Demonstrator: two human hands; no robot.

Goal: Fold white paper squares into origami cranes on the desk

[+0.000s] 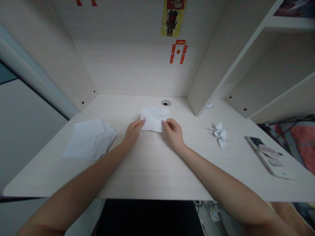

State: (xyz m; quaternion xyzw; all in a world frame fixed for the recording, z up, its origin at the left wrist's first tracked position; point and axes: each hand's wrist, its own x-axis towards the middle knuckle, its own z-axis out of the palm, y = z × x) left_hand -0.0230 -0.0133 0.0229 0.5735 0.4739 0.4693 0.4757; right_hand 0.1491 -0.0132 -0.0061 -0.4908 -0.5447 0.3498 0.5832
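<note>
A small white sheet of paper [154, 119] with a few lines of print is held up over the middle of the desk. My left hand [134, 131] pinches its left edge, thumb on the near face. At its lower right edge, my right hand [173, 131] grips it between thumb and curled fingers. To the left lies a loose stack of white paper sheets [88, 141], beside my left forearm. Folded white paper pieces [220, 135], shaped like small cranes, sit to the right of my right hand.
A phone [269, 157] in a decorated case lies at the right of the desk [147, 173]. A cable hole [166, 103] is near the back panel. An upright divider [206, 65] stands behind the folded pieces, with a white paper scrap [209, 106] at its foot.
</note>
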